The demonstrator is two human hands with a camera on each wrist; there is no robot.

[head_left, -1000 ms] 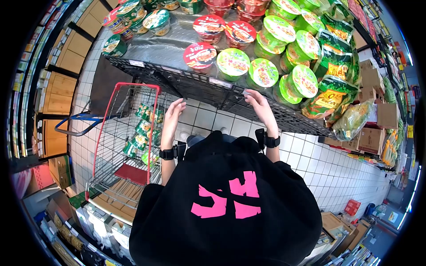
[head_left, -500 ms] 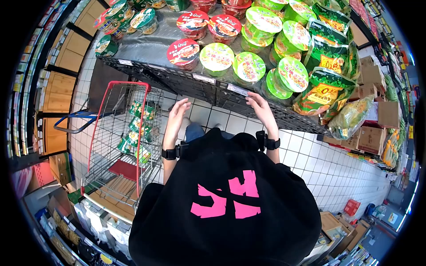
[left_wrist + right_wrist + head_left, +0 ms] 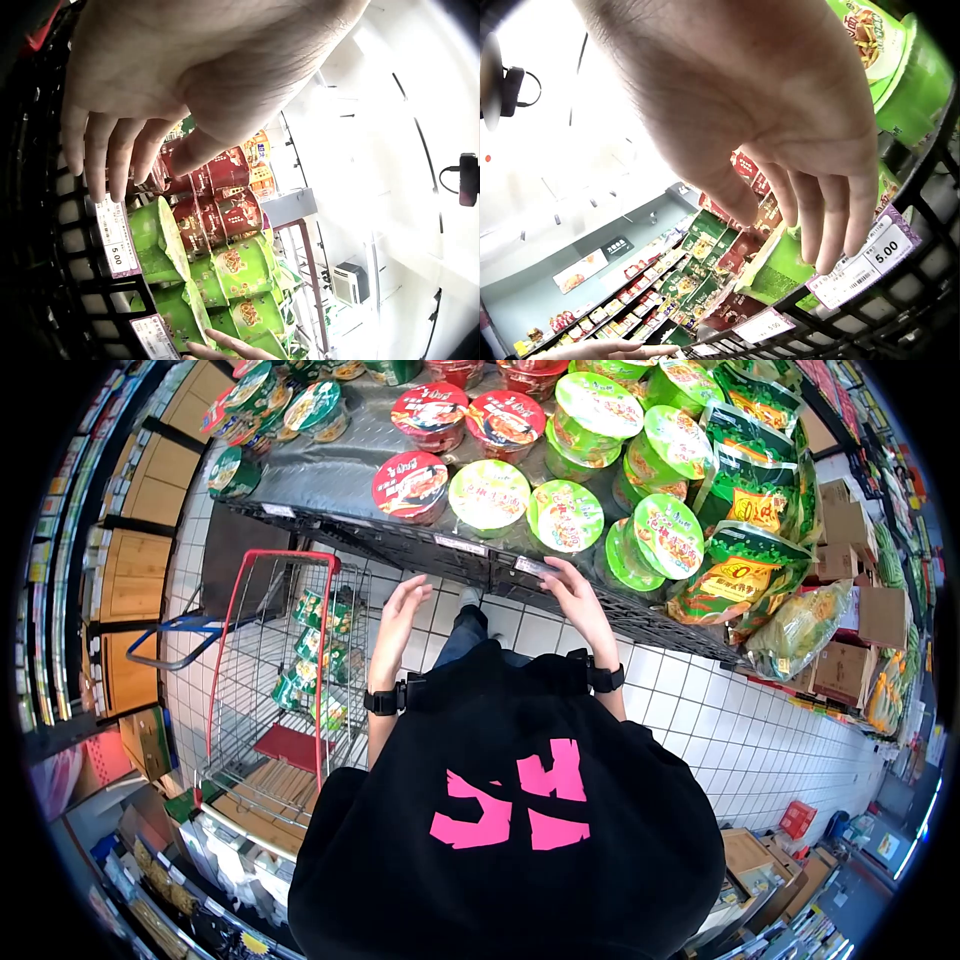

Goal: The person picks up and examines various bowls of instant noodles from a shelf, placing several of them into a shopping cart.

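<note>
My left hand (image 3: pixel 398 628) hangs in front of the black crate stand (image 3: pixel 400 547), fingers relaxed, holding nothing. To its right, my right hand (image 3: pixel 582 610) is also empty, its fingertips close to a price tag (image 3: pixel 536 567) on the stand's front edge. Beyond that edge stand green-lidded instant noodle bowls (image 3: pixel 489 494) and red-lidded ones (image 3: pixel 411 486). In the right wrist view, the loosely bent fingers (image 3: pixel 832 217) overlap a 5.00 price label (image 3: pixel 866 262). The left wrist view shows the fingers (image 3: pixel 96 154) hanging before the stand, with green bowls (image 3: pixel 157 232) behind.
A wire shopping cart (image 3: pixel 333 563) with a red frame stands at left, green noodle packages (image 3: pixel 310 645) inside. Green bagged packages (image 3: pixel 740 575) fill the stand's right end. Cardboard boxes (image 3: pixel 842 668) sit beyond it. Dark green bowls (image 3: pixel 316 412) occupy the far left.
The stand and cart have shifted left in the head view. One leg has stepped forward toward the stand. My right hand has come nearer the stand's edge; both hands stay empty.
</note>
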